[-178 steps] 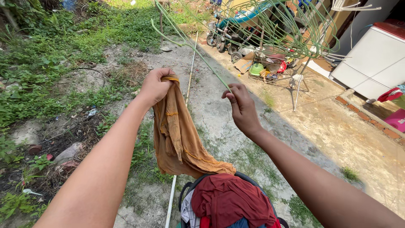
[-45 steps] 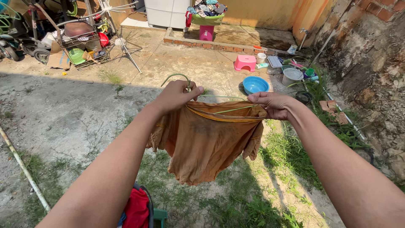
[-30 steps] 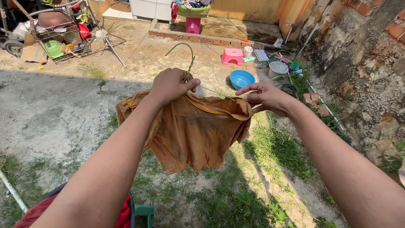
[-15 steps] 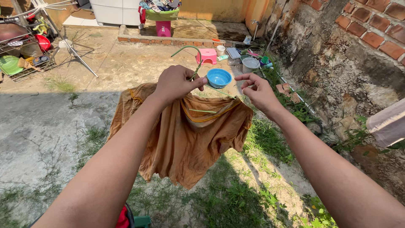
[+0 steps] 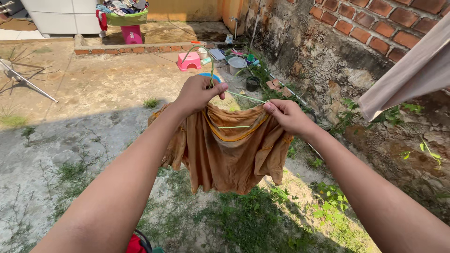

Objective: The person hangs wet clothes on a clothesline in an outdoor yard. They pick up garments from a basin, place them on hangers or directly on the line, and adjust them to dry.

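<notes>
Two hands work one brown shirt: the left hand pinches the green wire hanger at the collar, and the right hand grips collar and wire beside it. Seating both shoulders evenly would serve best. Open air lies below the fingers; the brick wall stands near the right fingers.

An orange-brown shirt hangs limp and creased on a thin green wire hanger, neckline up, hem dangling above grass.
</notes>
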